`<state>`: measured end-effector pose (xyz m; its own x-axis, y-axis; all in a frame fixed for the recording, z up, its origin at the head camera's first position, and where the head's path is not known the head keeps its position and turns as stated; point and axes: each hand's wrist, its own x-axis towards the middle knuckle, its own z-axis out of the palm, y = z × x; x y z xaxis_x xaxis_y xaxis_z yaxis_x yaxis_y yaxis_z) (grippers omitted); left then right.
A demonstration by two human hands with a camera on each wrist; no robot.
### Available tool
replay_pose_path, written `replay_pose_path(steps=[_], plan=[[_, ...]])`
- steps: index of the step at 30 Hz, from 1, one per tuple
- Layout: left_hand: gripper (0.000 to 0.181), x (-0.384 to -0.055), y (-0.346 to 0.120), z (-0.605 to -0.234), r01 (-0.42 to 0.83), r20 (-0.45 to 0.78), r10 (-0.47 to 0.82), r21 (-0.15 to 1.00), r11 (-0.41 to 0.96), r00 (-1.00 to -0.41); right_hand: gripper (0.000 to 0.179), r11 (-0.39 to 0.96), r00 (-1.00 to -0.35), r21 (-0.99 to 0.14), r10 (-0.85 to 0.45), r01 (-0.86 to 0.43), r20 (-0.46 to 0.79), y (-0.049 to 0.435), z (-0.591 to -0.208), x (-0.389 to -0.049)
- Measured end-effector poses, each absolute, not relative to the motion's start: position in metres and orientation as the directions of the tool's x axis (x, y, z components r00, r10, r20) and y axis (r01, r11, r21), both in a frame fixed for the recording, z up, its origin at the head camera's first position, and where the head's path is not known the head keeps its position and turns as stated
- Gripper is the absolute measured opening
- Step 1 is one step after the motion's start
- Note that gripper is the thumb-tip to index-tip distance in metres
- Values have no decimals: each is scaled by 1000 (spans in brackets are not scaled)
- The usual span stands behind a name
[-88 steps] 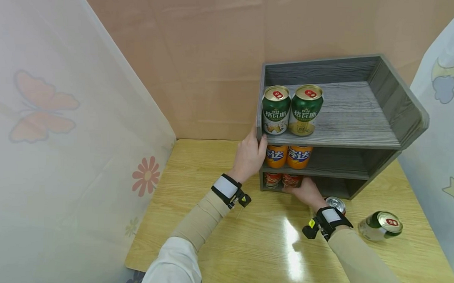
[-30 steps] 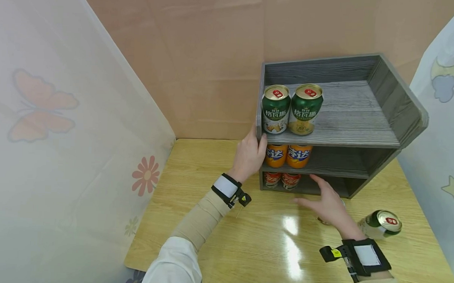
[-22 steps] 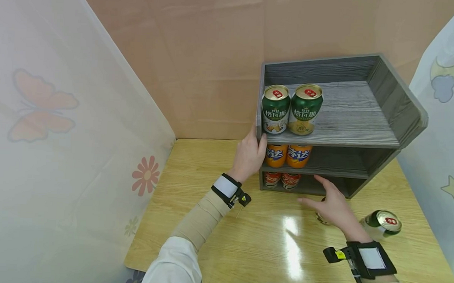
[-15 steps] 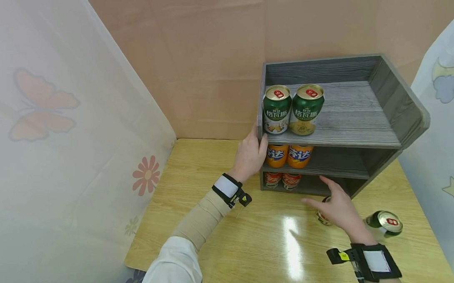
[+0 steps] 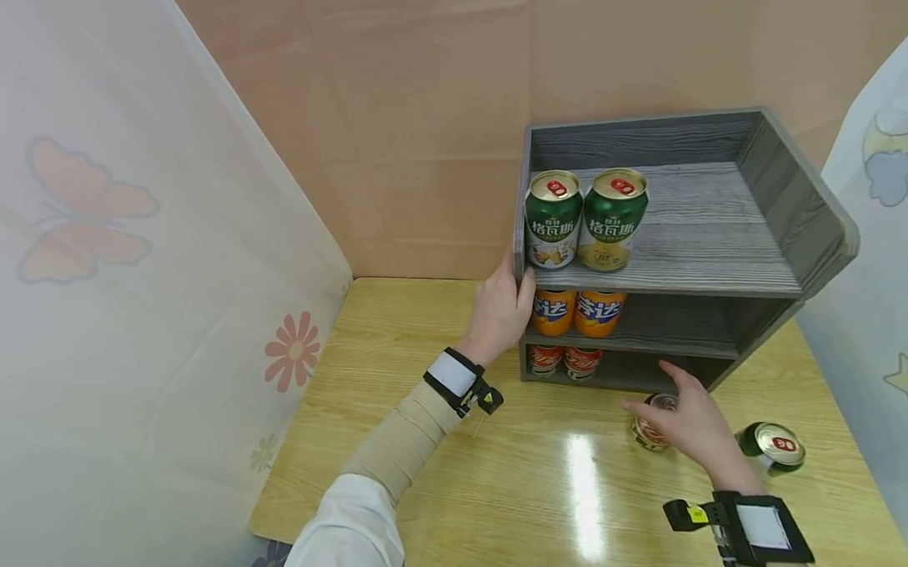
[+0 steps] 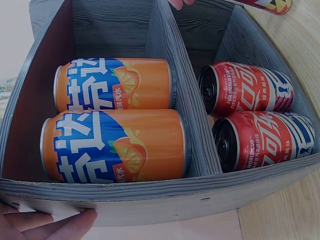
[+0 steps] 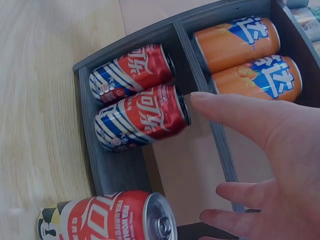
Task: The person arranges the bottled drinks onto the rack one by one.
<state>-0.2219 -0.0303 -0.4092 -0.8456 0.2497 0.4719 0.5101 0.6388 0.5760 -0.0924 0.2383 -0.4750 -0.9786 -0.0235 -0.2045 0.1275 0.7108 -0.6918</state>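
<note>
My left hand (image 5: 498, 314) rests against the left side panel of a grey three-tier wooden shelf (image 5: 707, 230). In the left wrist view its fingers (image 6: 75, 225) lie along the panel's outer face. My right hand (image 5: 693, 421) hovers over a red cola can (image 5: 650, 438) standing on the table, with thumb and fingers spread. The right wrist view has a gap between that hand and the can (image 7: 107, 217). Two red cola cans (image 5: 582, 363) stand on the bottom tier, two orange soda cans (image 5: 599, 314) on the middle one, and two green kvass cans (image 5: 612, 221) on top.
A green can (image 5: 774, 447) stands on the wooden table (image 5: 522, 478), right of my right hand and partly behind its wrist. Pale printed curtains (image 5: 160, 323) hang at left and right. A tan cloth backdrop (image 5: 414, 140) is behind the shelf.
From the cola can on the bottom tier, my right hand has let go and drawn back rightward, to the cola can on the table. My left hand has stayed at the shelf's side.
</note>
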Motion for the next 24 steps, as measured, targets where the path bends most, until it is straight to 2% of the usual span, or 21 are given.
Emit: replay_pose_path(steps=[24], plan=[[56, -223, -30, -411, 513, 484, 243, 568, 644, -840, 115, 672, -941, -699, -10, 244, -338, 252, -502, -90]])
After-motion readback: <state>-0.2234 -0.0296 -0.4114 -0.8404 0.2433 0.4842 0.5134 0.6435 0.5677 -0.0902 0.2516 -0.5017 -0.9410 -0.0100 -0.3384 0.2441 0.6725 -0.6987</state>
